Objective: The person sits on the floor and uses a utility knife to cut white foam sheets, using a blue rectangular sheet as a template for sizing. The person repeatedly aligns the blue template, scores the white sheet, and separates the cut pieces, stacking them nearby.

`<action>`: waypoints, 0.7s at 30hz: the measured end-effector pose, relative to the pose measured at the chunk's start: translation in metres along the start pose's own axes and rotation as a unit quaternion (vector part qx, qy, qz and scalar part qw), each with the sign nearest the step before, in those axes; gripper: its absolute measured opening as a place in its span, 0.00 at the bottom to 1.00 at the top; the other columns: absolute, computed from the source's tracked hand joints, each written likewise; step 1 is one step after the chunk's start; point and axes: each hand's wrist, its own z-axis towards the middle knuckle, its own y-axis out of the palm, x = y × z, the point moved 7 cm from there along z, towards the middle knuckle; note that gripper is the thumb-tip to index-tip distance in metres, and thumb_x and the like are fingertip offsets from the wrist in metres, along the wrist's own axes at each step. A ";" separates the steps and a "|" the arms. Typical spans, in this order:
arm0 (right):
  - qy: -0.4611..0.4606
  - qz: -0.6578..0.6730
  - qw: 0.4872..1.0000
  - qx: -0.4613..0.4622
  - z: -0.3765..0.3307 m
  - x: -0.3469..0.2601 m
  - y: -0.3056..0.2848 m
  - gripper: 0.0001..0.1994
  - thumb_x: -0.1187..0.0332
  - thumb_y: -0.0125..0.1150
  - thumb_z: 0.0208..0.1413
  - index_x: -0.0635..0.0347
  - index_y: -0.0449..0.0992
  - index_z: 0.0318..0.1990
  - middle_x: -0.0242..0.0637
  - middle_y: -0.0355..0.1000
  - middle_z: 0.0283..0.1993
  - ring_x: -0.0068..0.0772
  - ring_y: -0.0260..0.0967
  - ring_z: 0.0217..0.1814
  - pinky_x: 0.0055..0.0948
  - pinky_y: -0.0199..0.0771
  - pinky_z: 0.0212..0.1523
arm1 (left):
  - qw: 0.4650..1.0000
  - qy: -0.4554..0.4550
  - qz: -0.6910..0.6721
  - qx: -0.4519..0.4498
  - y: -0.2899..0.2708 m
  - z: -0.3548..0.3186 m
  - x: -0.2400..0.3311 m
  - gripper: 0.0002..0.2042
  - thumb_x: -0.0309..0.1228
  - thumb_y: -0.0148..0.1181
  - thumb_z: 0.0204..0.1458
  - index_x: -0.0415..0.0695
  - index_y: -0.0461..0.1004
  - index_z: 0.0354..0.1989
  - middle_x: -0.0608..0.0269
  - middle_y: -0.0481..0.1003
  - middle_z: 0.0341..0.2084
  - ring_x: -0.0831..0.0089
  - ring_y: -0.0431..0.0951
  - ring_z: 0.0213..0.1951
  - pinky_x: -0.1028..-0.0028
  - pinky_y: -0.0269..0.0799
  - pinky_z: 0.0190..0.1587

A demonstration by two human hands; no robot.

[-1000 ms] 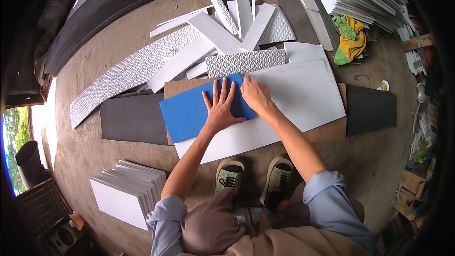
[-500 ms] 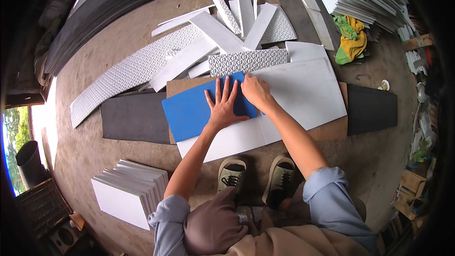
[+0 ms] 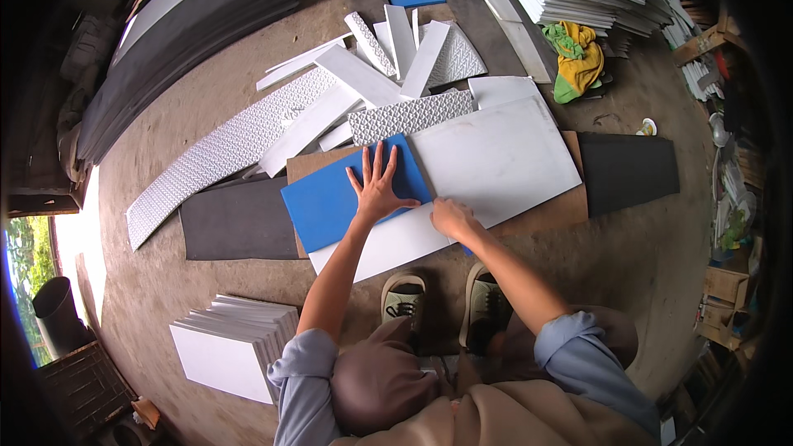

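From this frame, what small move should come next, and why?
Probably draw the right hand slightly toward the body, with the left hand pressing down. The right is curled beside the near right corner of the blue sheet, and the white sheet extends nearer the person. The left lies spread on the blue sheet, seemingly steadying it.

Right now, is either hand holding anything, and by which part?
Left hand: nothing gripped, spread flat on the blue panel. Right hand: curled; can't tell if it holds anything.
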 end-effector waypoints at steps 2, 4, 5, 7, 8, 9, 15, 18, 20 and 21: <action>0.003 -0.001 1.000 0.022 -0.017 0.004 0.008 0.16 0.64 0.44 0.50 0.69 0.68 0.40 0.56 0.69 0.36 0.55 0.67 0.41 0.46 0.66 0.42 | 1.000 -0.002 0.000 0.000 0.000 0.000 0.001 0.61 0.58 0.67 0.12 0.58 0.41 0.62 0.63 0.35 0.63 0.58 0.27 0.63 0.37 0.21 0.52; -0.025 -0.033 0.999 -0.031 -0.020 0.006 0.010 0.15 0.64 0.45 0.50 0.69 0.68 0.38 0.56 0.70 0.33 0.54 0.68 0.40 0.46 0.67 0.41 | 1.000 -0.006 0.001 -0.006 0.000 0.001 0.000 0.61 0.59 0.67 0.12 0.59 0.40 0.62 0.64 0.35 0.63 0.58 0.27 0.63 0.37 0.21 0.52; -0.044 -0.050 0.996 -0.054 -0.019 0.002 0.004 0.15 0.64 0.45 0.50 0.69 0.68 0.38 0.55 0.70 0.32 0.54 0.68 0.40 0.46 0.67 0.41 | 1.000 -0.003 0.008 -0.005 0.001 0.001 -0.001 0.61 0.59 0.66 0.12 0.58 0.40 0.62 0.64 0.34 0.63 0.58 0.27 0.63 0.37 0.21 0.52; -0.056 -0.039 0.995 0.078 -0.018 -0.017 -0.037 0.12 0.66 0.45 0.50 0.67 0.69 0.32 0.50 0.71 0.28 0.48 0.71 0.33 0.40 0.70 0.32 | 1.000 -0.006 0.015 -0.002 0.000 -0.004 -0.007 0.60 0.60 0.66 0.13 0.58 0.40 0.62 0.64 0.34 0.63 0.58 0.27 0.63 0.37 0.21 0.52; -0.060 -0.033 0.987 0.146 -0.014 -0.025 -0.058 0.11 0.67 0.45 0.49 0.66 0.70 0.29 0.48 0.72 0.26 0.45 0.72 0.30 0.38 0.72 0.28 | 1.000 -0.006 0.017 0.000 -0.001 -0.003 -0.007 0.60 0.60 0.66 0.13 0.58 0.40 0.62 0.64 0.34 0.63 0.58 0.27 0.63 0.37 0.21 0.52; -0.067 -0.031 0.984 0.163 -0.003 -0.031 -0.067 0.11 0.66 0.46 0.50 0.66 0.69 0.30 0.49 0.72 0.27 0.47 0.72 0.30 0.39 0.72 0.30 | 1.000 -0.006 0.012 -0.002 -0.001 -0.001 -0.005 0.60 0.60 0.66 0.13 0.59 0.40 0.62 0.63 0.34 0.63 0.58 0.27 0.63 0.37 0.20 0.52; -0.075 -0.018 0.971 0.228 0.074 -0.048 -0.078 0.12 0.64 0.48 0.50 0.66 0.67 0.32 0.52 0.71 0.26 0.49 0.71 0.31 0.42 0.71 0.32 | 1.000 -0.001 0.007 -0.022 0.001 -0.002 0.003 0.59 0.58 0.67 0.15 0.59 0.39 0.62 0.63 0.34 0.63 0.58 0.27 0.63 0.37 0.19 0.52; -0.072 0.017 0.975 0.210 0.090 -0.048 -0.075 0.13 0.64 0.46 0.49 0.66 0.70 0.33 0.52 0.71 0.31 0.51 0.70 0.35 0.42 0.70 0.36 | 1.000 0.000 0.001 -0.016 0.000 -0.002 0.000 0.59 0.58 0.67 0.15 0.59 0.39 0.62 0.63 0.34 0.63 0.58 0.27 0.63 0.37 0.20 0.51; -0.060 0.007 0.986 0.158 0.097 -0.048 -0.070 0.14 0.63 0.45 0.49 0.66 0.71 0.33 0.52 0.71 0.31 0.49 0.71 0.35 0.41 0.70 0.37 | 1.000 -0.002 0.002 -0.016 0.000 -0.002 -0.001 0.59 0.58 0.67 0.15 0.59 0.39 0.62 0.63 0.34 0.63 0.57 0.27 0.63 0.37 0.20 0.51; -0.058 0.009 0.989 0.132 0.100 -0.049 -0.070 0.14 0.63 0.45 0.49 0.66 0.71 0.33 0.52 0.71 0.30 0.48 0.71 0.34 0.41 0.70 0.37 | 1.000 -0.004 0.005 -0.018 0.001 -0.002 -0.001 0.59 0.58 0.67 0.15 0.59 0.39 0.62 0.63 0.34 0.63 0.57 0.27 0.63 0.37 0.20 0.51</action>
